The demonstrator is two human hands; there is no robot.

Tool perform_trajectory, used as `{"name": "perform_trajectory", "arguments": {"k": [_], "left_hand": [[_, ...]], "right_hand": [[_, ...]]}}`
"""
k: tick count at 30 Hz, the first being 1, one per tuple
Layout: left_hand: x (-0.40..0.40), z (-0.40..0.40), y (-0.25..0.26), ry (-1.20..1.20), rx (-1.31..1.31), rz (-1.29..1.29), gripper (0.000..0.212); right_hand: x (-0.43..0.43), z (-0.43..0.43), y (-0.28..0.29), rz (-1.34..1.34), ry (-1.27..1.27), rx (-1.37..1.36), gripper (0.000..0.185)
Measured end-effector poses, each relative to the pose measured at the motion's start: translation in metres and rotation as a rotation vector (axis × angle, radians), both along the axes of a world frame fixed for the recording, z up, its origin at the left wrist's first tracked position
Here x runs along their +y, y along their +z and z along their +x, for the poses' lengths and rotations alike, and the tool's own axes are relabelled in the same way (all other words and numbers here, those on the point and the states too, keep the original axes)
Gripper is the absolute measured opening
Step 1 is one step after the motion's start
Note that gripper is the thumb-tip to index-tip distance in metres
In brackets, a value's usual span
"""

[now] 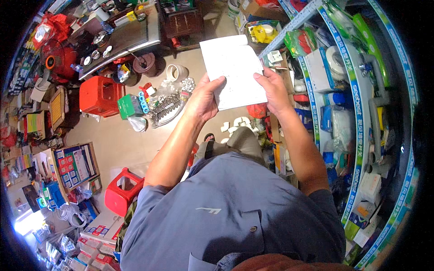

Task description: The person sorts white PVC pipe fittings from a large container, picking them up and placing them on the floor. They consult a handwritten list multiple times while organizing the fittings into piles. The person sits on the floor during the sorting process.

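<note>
A white paper pad [234,71] with faint handwriting is held up in front of me, its top sheets curled over at the far edge. My left hand [203,98] grips its left edge, the thumb lying on the page. On the opposite side my right hand [274,90] pinches the right edge, thumb also on top. Below the pad, white plastic pipe fittings [241,123] lie on the floor near my knees. Fingers behind the paper are mostly hidden.
Shelving [352,88] packed with boxed and bagged goods curves along the right. Red plastic stools [98,96] stand at left, beside a green box [130,106] and a pile of metal hardware [168,108]. A dark table [130,37] holds cups and a kettle at the upper left.
</note>
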State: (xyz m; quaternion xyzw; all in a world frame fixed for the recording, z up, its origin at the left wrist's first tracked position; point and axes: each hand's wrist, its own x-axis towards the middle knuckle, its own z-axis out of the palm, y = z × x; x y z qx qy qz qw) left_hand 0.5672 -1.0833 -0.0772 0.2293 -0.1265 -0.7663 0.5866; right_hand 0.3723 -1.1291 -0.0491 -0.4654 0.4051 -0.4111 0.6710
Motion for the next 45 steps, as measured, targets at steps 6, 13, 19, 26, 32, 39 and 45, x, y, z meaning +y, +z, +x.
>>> {"name": "perform_trajectory", "arguments": {"k": [6, 13, 19, 26, 32, 39, 45], "left_hand": [[-0.019, 0.023, 0.003, 0.014, -0.086, 0.008, 0.042], [-0.070, 0.049, -0.012, 0.079, -0.171, 0.134, 0.042], [-0.158, 0.057, -0.015, 0.143, -0.203, 0.179, 0.042], [-0.250, 0.060, -0.012, 0.175, -0.224, 0.235, 0.041], [-0.275, 0.084, -0.048, 0.284, -0.233, 0.213, 0.043], [-0.260, 0.127, -0.088, 0.513, -0.205, 0.295, 0.043], [-0.275, 0.176, -0.108, 0.584, -0.188, 0.232, 0.041]], "right_hand": [[-0.054, 0.017, -0.012, 0.271, 0.040, -0.168, 0.035], [-0.139, 0.068, -0.034, 0.002, 0.240, -0.128, 0.047], [-0.232, 0.090, -0.041, -0.142, 0.288, -0.098, 0.047], [-0.335, 0.097, -0.051, -0.177, 0.332, -0.036, 0.046], [-0.365, 0.128, -0.083, -0.111, 0.353, 0.031, 0.046], [-0.371, 0.161, -0.092, 0.112, 0.570, 0.415, 0.053], [-0.380, 0.193, -0.100, 0.188, 0.625, 0.417, 0.056]]}}
